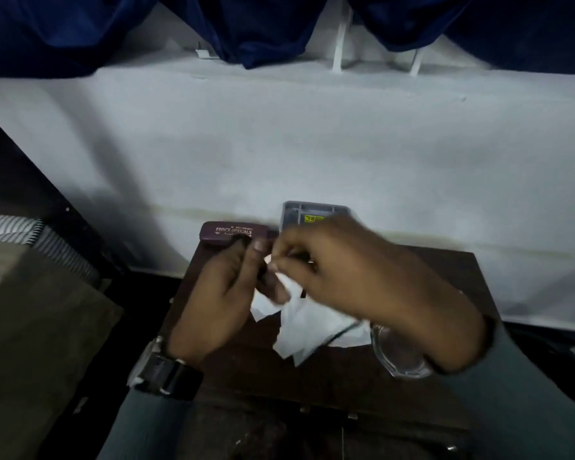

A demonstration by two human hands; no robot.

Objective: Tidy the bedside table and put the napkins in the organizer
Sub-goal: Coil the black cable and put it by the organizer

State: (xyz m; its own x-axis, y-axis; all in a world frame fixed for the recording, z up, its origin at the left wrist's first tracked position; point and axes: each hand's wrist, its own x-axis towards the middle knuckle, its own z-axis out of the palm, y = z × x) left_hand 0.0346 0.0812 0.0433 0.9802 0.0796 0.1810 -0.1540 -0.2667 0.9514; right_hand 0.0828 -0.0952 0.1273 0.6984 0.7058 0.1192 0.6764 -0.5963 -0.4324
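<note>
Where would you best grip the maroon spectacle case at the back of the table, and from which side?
Grip the spectacle case across its narrow width, at mid-length, coming from above and the front. It lies flat and lengthwise against the wall, so the rear is blocked; the grey organizer crowds its right end. Fingers would probably span the short side comfortably.

Overall light: dim, cold and grey; you get little contrast.
Brightest area: the white wall, evenly lit.
Shadows: a broad soft one falls across the wall's left side; the dark surface swallows detail.
Blur: your right hand is smeared by motion; the left hand is slightly sharper.
Edges: wide-angle bending at the corners.
Grain: soft, noisy throughout.
</note>
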